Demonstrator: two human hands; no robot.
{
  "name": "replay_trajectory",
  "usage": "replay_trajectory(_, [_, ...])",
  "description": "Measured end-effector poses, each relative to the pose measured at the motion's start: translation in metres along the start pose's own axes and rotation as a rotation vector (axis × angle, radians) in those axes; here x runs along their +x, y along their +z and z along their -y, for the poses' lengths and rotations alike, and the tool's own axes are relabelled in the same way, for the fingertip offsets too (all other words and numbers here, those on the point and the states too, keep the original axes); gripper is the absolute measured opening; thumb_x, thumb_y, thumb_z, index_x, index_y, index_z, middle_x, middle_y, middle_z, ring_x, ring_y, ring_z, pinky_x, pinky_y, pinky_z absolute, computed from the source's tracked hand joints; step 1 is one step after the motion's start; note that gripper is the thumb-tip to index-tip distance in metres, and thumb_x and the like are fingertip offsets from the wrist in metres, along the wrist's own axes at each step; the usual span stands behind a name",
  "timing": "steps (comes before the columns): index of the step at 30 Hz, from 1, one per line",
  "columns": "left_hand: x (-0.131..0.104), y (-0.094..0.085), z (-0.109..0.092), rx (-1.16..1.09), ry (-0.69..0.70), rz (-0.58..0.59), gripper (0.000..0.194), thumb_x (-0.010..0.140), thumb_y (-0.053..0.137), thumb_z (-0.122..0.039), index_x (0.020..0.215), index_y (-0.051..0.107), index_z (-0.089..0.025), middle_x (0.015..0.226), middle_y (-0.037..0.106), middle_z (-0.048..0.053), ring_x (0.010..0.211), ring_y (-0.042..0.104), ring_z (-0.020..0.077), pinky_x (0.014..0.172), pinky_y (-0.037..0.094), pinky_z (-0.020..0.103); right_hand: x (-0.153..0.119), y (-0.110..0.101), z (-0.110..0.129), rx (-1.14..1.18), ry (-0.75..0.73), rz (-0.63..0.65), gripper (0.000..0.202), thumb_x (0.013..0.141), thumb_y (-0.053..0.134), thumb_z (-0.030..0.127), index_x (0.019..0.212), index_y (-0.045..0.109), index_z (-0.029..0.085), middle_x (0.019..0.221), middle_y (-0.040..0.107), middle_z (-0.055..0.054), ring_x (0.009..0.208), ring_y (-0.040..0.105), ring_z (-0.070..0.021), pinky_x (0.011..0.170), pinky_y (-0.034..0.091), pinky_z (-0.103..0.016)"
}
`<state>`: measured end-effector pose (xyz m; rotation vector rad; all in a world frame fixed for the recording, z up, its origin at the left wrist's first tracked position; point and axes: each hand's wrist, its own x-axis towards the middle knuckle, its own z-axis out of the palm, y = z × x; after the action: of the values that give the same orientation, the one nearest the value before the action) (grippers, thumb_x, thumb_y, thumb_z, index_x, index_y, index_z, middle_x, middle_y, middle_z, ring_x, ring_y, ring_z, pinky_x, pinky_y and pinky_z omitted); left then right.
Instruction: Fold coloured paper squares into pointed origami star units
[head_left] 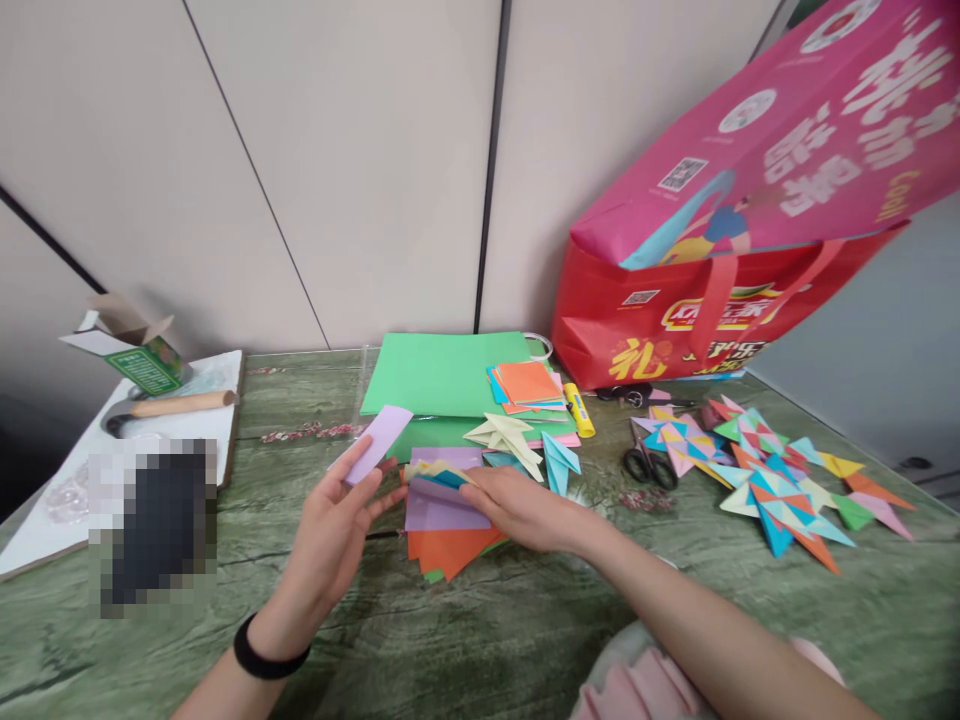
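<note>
My left hand (337, 515), a dark band at its wrist, pinches a folded piece of purple paper (381, 440) between thumb and fingers. Its other fingers reach toward a small bundle of folded papers (441, 474) with cream and blue edges. My right hand (517, 505) is closed on that bundle from the right, its fingertips partly hidden. Beneath the bundle lie purple paper squares (439, 512), with orange sheets (450, 552) fanned out under them. Just beyond my right hand are cream folded pieces (506, 440) and a blue folded piece (559, 460).
Green sheets (446, 375) lie at the back with small coloured squares (529, 385). A yellow glue stick (579, 410), scissors (649, 465) and folded paper stars (787, 500) sit to the right. Bags (637, 335) stand behind. At left, a white board (60, 530) carries a box (142, 365).
</note>
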<state>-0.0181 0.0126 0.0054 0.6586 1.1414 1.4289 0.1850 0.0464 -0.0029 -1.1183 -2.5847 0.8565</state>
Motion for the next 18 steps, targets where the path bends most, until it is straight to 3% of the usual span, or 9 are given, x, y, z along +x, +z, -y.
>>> replay_trajectory(10, [0.0013,-0.0032,0.0043,0.008,-0.059,0.046,0.044,0.067,0.069,-0.013,0.109,0.06,-0.018,0.093,0.067,0.006,0.098,0.059,0.0253,0.073,0.055,0.039,0.0011,0.0028,0.0002,0.06,-0.026,-0.006,0.03,0.094,0.031,0.031,0.097,0.057,0.015,0.091,0.062,-0.009,0.084,0.055,-0.0184,0.073,0.036,-0.027])
replay_trajectory(18, [0.002,-0.0044,0.0033,0.036,-0.052,0.011,0.05,0.06,0.072,-0.012,0.109,0.061,-0.016,0.088,0.07,0.008,0.1,0.059,0.0274,0.071,0.054,0.036,0.0013,0.002,0.0009,0.085,-0.023,-0.006,0.029,0.093,0.034,0.032,0.096,0.058,0.015,0.09,0.063,-0.008,0.081,0.054,-0.0175,0.071,0.036,-0.026])
